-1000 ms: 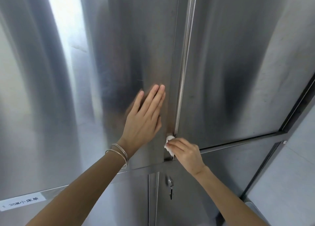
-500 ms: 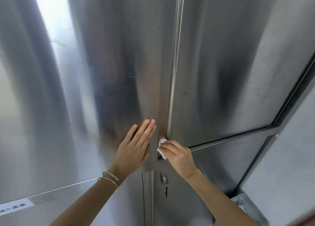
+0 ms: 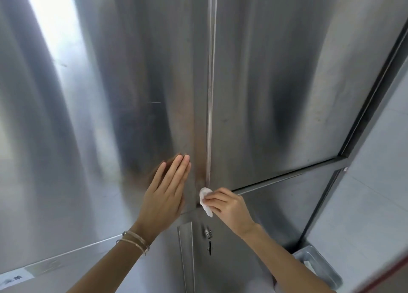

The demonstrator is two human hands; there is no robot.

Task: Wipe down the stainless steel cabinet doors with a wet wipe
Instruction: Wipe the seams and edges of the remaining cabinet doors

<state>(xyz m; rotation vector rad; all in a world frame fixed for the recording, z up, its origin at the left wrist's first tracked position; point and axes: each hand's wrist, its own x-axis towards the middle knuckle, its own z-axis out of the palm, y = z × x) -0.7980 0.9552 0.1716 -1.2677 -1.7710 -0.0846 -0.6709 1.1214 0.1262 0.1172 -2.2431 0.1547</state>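
Note:
Two tall stainless steel cabinet doors fill the view, the left door (image 3: 110, 116) and the right door (image 3: 276, 94), meeting at a vertical seam. My left hand (image 3: 165, 195) lies flat and open against the left door near its lower right corner, fingers together and pointing up. My right hand (image 3: 227, 206) pinches a small crumpled white wet wipe (image 3: 204, 201) and presses it on the bottom of the seam, at the doors' lower edge. Thin bracelets circle my left wrist.
Below are lower cabinet doors with a lock and a hanging key (image 3: 208, 237). A white label (image 3: 15, 278) sticks at the lower left. A grey wall (image 3: 375, 182) borders the cabinet on the right, with a grey bin (image 3: 320, 268) at its foot.
The view has tilted up a little, so both hands sit lower in the frame. My left hand slid down the left door. The wipe stays at the seam's bottom corner.

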